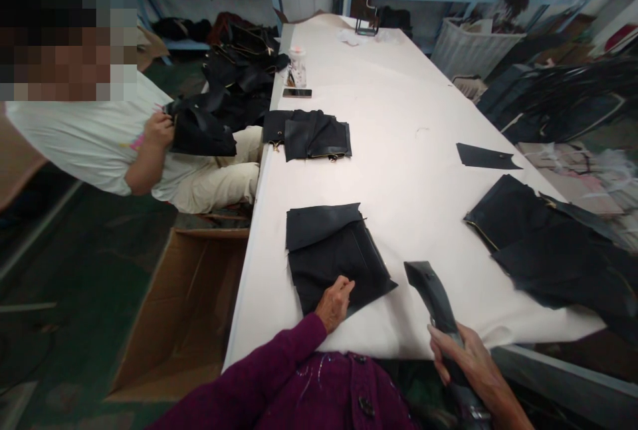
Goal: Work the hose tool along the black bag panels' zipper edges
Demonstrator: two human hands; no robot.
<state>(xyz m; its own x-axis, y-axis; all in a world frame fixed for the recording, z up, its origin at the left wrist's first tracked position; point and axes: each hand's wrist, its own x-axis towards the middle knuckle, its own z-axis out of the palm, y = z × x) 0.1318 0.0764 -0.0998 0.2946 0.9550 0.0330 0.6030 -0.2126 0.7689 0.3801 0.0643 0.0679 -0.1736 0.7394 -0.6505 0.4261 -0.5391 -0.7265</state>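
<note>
The long white desk (pixel 379 151) runs away from you, with a cardboard box (pixel 184 310) on the floor at its near left. On the right, a broad heap of black fabric (pixel 548 250) spreads over the desk edge, and a single flat black piece (pixel 486 157) lies just beyond it. Farther up on the left sits a folded stack of black pieces (pixel 309 134) with zips showing, and a co-worker (pixel 100 144) seated beside the desk holds a black bag part at their lap. A phone (pixel 297 93) and a small jar (pixel 298 66) lie far up the left edge.

Right in front of you lies the black folded panel (pixel 333 257), flat on the desk near the edge. Your left hand (pixel 335 302) rests on its near edge, fingers curled together and pressing the cloth down. Your right hand (pixel 466 357) is closed around a black strap (pixel 431 294), whose free end reaches up onto the desk just right of the panel, not touching it.

You seem to be at the point of matching strap to panel. The next move likely calls for keeping the panel pinned flat while you bring the strap's end across, square to the panel's edge.
</note>
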